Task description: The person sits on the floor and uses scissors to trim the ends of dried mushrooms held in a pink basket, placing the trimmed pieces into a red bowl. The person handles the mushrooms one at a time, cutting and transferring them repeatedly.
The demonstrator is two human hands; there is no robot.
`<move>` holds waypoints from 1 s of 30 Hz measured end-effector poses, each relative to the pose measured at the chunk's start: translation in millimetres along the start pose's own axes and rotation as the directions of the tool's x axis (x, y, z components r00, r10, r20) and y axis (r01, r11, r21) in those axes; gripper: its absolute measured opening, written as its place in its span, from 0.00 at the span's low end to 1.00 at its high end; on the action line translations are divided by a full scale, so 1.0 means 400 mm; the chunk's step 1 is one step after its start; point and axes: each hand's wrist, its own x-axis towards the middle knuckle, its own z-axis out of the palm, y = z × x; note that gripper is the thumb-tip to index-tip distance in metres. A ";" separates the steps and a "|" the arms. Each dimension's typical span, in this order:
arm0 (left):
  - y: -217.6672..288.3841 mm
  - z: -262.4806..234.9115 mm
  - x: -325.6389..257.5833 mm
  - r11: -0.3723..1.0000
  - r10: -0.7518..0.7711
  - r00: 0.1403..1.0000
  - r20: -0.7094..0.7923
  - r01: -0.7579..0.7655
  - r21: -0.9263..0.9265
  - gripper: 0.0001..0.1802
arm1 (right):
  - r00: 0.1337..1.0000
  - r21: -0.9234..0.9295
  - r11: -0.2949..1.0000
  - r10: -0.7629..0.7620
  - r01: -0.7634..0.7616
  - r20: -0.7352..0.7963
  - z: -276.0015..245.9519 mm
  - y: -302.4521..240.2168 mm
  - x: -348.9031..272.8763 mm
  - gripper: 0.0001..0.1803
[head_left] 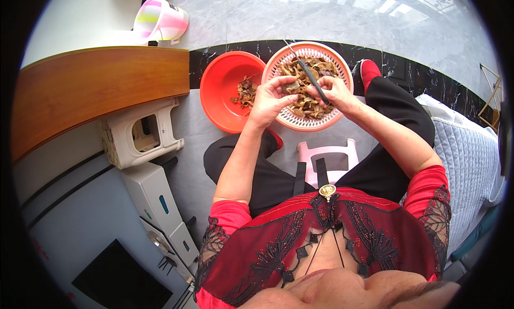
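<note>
Tiles adjoin the basket rim; a likely light, pliable piece is edge-pinched by the left hand, a tool held by the right hand.

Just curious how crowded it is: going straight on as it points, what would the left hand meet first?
Probably the dark-handled tool in the right hand; depth is unclear, so possibly brown pieces in the pink basket first.

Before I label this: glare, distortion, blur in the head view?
Head view: reflections glare off the glossy grey floor; the long brown wooden board bows under fisheye; black vignetting darkens corners; left fingers and right fingers show no obvious motion blur.
</note>
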 end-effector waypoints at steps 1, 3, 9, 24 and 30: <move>-0.003 0.000 0.003 1.000 0.000 1.000 0.003 0.000 0.012 0.23 | 1.000 0.002 1.000 -0.008 0.008 -0.001 0.001 0.000 -0.001 0.24; -0.012 -0.002 0.007 1.000 -0.011 1.000 -0.018 0.012 0.023 0.22 | 0.999 0.022 0.999 -0.032 0.032 -0.009 0.005 -0.003 -0.004 0.24; -0.058 -0.024 0.031 0.988 -0.107 0.990 -0.095 0.096 -0.119 0.14 | 0.999 0.044 0.998 -0.049 0.048 0.006 0.006 -0.018 -0.006 0.26; -0.084 -0.036 0.050 0.986 -0.167 0.975 -0.148 0.164 -0.033 0.15 | 0.999 0.054 0.998 -0.046 0.045 0.024 0.005 -0.025 -0.002 0.25; -0.075 -0.020 0.045 0.988 -0.129 0.979 -0.155 0.140 0.063 0.15 | 0.999 0.072 0.997 -0.039 0.037 0.026 0.007 -0.019 0.000 0.24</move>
